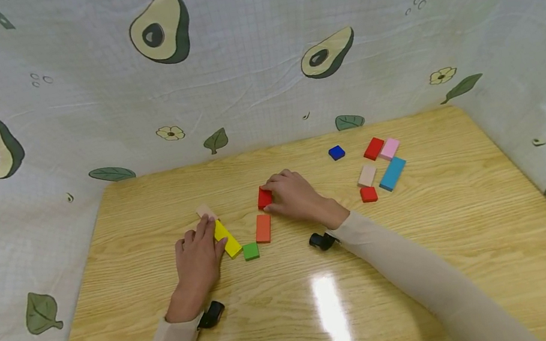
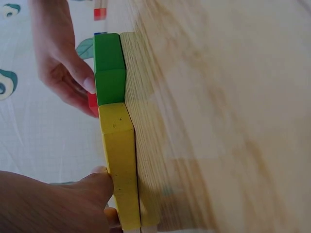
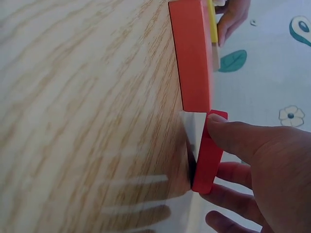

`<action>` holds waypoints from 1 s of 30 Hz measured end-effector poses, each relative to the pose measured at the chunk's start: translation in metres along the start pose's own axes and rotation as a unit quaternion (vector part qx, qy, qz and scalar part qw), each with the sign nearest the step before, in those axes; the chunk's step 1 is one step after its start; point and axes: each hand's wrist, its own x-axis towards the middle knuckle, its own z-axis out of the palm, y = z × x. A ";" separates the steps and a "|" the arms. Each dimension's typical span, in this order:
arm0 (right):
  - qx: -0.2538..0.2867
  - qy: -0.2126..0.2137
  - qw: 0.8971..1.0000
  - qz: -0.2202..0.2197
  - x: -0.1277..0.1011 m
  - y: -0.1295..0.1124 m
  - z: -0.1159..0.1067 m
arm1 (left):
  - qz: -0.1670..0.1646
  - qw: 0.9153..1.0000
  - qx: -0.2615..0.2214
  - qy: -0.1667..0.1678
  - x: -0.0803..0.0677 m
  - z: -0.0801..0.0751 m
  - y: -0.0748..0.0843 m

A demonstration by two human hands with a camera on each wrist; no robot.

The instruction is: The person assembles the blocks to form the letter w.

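Blocks (image 1: 263, 229) total eleven, three red, two beige.

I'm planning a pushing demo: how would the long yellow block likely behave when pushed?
With its straight edges, the yellow block is probably stiff. Its flat faces suggest sliding rather than rolling. Lying lengthwise on the table, it seems unlikely to tip.

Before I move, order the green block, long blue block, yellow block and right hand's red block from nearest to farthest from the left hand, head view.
1. Yellow block, touching the left hand.
2. Green block, right of the yellow block.
3. Red block, pinched by the right hand.
4. Long blue block, well to the right.
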 end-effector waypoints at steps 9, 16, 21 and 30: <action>0.003 -0.003 1.000 0.001 0.000 0.000 0.001 | 0.002 1.000 -0.003 0.006 -0.001 0.001 0.001; -0.004 -0.009 1.000 -0.001 0.001 0.001 0.000 | 0.007 1.000 -0.005 0.023 -0.001 0.003 0.000; -0.001 -0.011 1.000 -0.002 0.000 0.001 0.000 | 0.003 1.000 -0.002 0.016 0.000 0.005 -0.002; -0.002 -0.009 1.000 -0.006 0.001 0.003 0.005 | 0.003 1.000 -0.001 0.014 0.000 0.004 -0.002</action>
